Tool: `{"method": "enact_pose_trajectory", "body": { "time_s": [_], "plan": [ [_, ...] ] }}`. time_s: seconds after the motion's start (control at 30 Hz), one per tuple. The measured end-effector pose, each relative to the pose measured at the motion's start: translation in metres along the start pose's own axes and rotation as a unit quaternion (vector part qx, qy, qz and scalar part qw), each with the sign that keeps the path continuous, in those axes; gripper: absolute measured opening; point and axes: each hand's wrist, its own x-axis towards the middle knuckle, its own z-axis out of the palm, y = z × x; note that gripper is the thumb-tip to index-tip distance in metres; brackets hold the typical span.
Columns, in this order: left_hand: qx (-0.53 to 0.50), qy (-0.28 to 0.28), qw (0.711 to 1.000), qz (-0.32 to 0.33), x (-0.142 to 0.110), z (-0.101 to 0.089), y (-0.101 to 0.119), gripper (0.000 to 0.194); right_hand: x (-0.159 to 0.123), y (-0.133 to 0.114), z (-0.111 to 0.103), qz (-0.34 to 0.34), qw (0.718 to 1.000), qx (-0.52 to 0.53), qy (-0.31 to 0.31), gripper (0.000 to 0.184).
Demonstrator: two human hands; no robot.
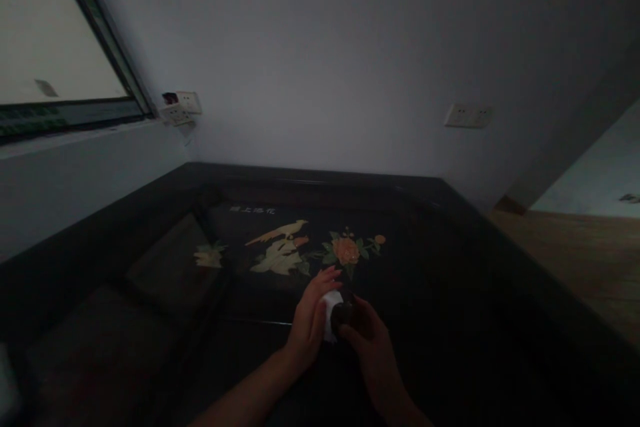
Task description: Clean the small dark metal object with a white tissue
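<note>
My left hand [311, 317] is closed around a crumpled white piece, paper or cloth [330, 320], and presses it against a small dark rounded object [342, 313]. On the other side, my right hand [369, 339] grips that dark object with its fingers and thumb. In the dim light its exact kind cannot be made out. Both hands are close together above a glossy black tabletop [425, 267], just in front of a picture of a bird [280, 232] and an orange-red flower [346, 250] on its surface.
A pale wall [320, 80] stands behind the black top. A window [60, 40] is at the upper left, with wall sockets [188, 103] near its corner. Another double socket [469, 116] is on the right. Wooden flooring [580, 247] shows at the far right.
</note>
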Motion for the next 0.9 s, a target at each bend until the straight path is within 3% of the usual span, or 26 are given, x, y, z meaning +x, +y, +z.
{"method": "enact_pose_trajectory", "body": {
  "time_s": [0.1,0.23,0.37,0.53,0.7,0.83,0.9],
  "plan": [
    [-0.006,-0.004,1.000,-0.017,0.000,0.000,0.000,0.041,0.000,0.003,-0.001,0.009,1.000,0.014,0.002,0.052],
    [-0.118,0.047,0.984,-0.125,0.003,0.003,0.000,0.050,0.005,0.000,-0.001,0.007,1.000,0.001,-0.014,0.055],
    [-0.192,0.076,0.955,-0.211,0.006,0.007,-0.007,0.047,0.008,-0.004,0.000,-0.013,0.999,-0.012,-0.028,0.052],
    [-0.179,0.116,0.949,-0.232,0.009,0.011,-0.010,0.046,0.007,-0.004,0.002,-0.017,1.000,-0.015,0.004,0.052],
    [-0.134,0.103,0.966,-0.194,0.004,0.014,0.004,0.046,0.003,-0.002,0.006,-0.027,0.999,-0.027,0.020,0.054],
    [-0.005,0.069,0.997,-0.040,-0.002,0.012,0.012,0.038,0.003,-0.002,0.005,-0.032,0.999,-0.038,0.011,0.048],
    [0.023,0.040,0.999,-0.002,-0.002,0.010,0.014,0.035,0.003,-0.002,0.004,-0.026,0.999,-0.037,0.007,0.047]
  ]
}}
